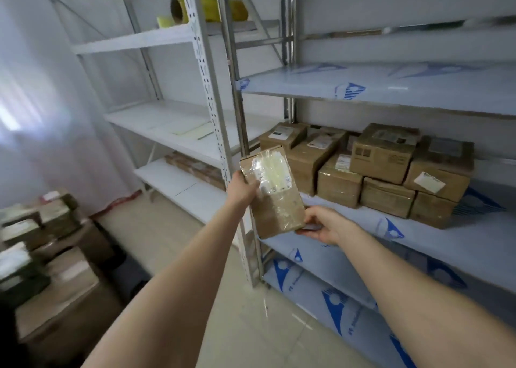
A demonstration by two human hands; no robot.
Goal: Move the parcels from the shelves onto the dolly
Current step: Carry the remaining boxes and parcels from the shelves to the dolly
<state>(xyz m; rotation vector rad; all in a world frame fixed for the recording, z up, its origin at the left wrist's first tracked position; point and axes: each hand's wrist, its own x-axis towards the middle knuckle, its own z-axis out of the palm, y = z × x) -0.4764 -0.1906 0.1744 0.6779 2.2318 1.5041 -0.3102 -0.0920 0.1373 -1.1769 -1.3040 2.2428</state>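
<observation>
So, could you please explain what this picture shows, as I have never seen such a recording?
There is no machine here: a person wears a camera on the head, looking forward and down, so the two bare arms are their own. The left hand grips the upper edge of a taped brown parcel, and the right hand holds its lower corner, in front of metal shelving. Behind it, more cardboard parcels lie piled on a shelf covered in blue-printed film. A yellow roll lies on a top shelf. At lower left stand blurred boxes; whether a dolly is under them I cannot tell.
</observation>
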